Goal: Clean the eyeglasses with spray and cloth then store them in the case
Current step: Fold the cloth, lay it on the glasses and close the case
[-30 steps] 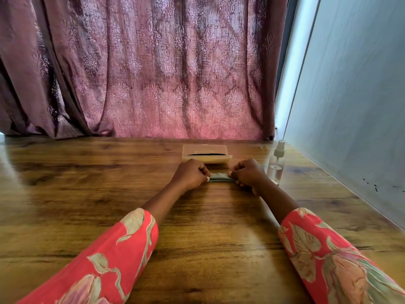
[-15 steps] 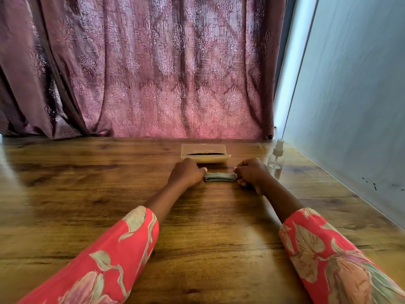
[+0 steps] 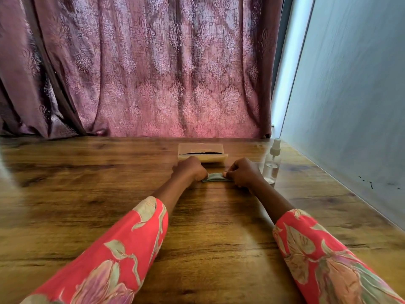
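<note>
A small grey-green folded cloth (image 3: 214, 177) lies flat on the brown wooden tabletop (image 3: 87, 194), pinched at either end: the left hand (image 3: 190, 169) curled on its left end, the right hand (image 3: 242, 173) on its right. Just behind the cloth sits an open beige rectangular eyeglass case (image 3: 202, 152). Right of the cloth, beside the right hand, stands a clear plastic spray bottle (image 3: 272, 161).

Bare wooden table (image 3: 87, 194) left and near; case (image 3: 202, 153) blocks ahead, spray bottle (image 3: 272, 163) and wall (image 3: 350, 106) crowd right.
</note>
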